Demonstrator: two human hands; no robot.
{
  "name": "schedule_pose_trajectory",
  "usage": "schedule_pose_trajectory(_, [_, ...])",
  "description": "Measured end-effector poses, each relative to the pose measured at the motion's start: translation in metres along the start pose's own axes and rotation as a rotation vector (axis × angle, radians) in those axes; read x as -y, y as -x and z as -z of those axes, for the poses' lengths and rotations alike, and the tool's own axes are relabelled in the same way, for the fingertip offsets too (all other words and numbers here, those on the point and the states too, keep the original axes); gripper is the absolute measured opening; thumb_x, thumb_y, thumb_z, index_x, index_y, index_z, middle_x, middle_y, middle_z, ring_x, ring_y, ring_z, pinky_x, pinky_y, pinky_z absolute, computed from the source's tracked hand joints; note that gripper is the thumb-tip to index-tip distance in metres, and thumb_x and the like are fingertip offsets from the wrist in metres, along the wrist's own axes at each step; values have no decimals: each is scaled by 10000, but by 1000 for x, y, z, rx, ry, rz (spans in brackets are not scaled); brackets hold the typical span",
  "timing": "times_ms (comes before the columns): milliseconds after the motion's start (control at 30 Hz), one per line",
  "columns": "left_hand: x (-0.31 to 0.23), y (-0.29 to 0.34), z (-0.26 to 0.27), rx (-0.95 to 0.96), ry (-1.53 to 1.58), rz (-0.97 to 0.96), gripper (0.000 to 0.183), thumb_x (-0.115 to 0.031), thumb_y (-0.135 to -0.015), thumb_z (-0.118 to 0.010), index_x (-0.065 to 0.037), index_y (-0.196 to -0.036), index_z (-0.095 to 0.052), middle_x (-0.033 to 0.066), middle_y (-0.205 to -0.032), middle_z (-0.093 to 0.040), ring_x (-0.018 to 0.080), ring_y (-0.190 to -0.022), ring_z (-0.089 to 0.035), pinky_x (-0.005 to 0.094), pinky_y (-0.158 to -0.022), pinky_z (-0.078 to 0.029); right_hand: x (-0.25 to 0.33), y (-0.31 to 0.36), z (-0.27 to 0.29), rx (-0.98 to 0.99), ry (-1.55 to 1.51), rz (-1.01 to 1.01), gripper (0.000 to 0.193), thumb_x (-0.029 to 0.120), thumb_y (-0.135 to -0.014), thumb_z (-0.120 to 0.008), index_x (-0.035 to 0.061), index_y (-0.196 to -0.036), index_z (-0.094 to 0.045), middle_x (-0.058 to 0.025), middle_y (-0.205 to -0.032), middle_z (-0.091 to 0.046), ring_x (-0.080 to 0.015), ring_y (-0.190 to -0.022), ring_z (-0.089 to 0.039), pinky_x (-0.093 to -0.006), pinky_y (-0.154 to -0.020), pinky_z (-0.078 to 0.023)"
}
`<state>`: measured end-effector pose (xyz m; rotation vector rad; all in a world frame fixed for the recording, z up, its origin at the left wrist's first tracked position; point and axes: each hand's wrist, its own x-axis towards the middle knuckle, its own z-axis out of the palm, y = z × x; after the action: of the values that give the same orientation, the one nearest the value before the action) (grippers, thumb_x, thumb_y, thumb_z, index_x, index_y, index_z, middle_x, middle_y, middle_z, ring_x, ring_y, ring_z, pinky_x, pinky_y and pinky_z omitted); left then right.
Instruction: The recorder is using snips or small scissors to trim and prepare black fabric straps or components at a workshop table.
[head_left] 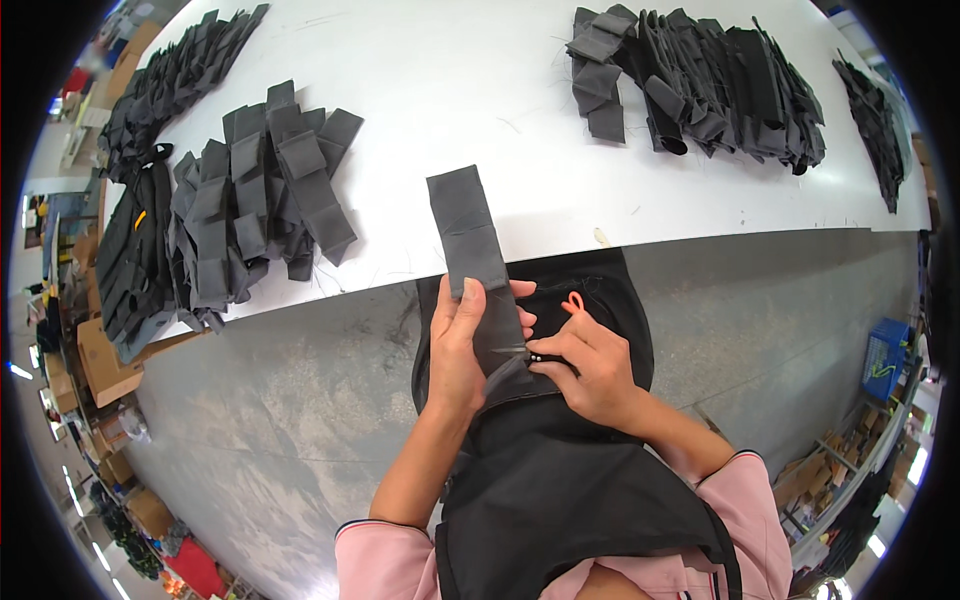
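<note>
Near the white table's (500, 90) near edge, the left hand (458, 345) pinches a dark grey fabric strip (468, 240) upright while the right hand (592, 365), closed on small thread snips (540, 355), appears mid-trim, calling for careful blade placement.

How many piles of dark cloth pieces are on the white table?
4: one pile at the far left corner, one at the near left edge, one big pile at the far right, one small pile at the right edge. More may lie out of view.
</note>
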<state>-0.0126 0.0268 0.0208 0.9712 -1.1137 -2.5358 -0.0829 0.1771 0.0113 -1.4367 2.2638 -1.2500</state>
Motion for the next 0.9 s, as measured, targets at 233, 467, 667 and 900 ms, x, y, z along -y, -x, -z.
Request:
schedule_pose_trajectory(233, [-5, 0, 12, -24, 30, 13, 392, -392, -979, -422, -38, -1147, -432, 183, -1010, -624, 174, -744, -631, 305, -651, -544, 3, 11, 13, -87, -67, -144, 303, 40, -639, -773, 58, -916, -649, -63, -731, -511, -224, -634, -533, -334, -690, -475])
schedule_pose_trajectory(467, [-1, -1, 16, -9, 94, 76, 422, -398, -975, -429, -15, -1151, -431, 194, -1021, -622, 178, -735, -633, 312, -648, -548, 2, 4, 5, -133, 6, -1, 321, 6, -614, -771, 50, -910, -654, -52, -729, -529, -201, -619, -523, -298, -532, -415])
schedule_pose_trajectory(667, [-1, -4, 22, -28, 81, 109, 433, -403, -976, -423, -9, -1157, -429, 194, -1019, -623, 178, -734, -633, 306, -642, -549, 8, 7, 12, -129, 11, -18, 294, -18, -621, -764, 40, -889, -659, -65, -723, -532, -201, -609, -516, -293, -525, -415])
schedule_pose_trajectory(900, [2, -11, 27, -2, 198, 172, 483, -422, -982, -388, 25, -1127, -500, 174, -1031, -627, 170, -732, -632, 310, -640, -552, 3, 17, 14, -132, -143, -124, 320, -10, -621, -771, 42, -916, -659, -68, -723, -516, -207, -623, -517, -289, -550, -427])
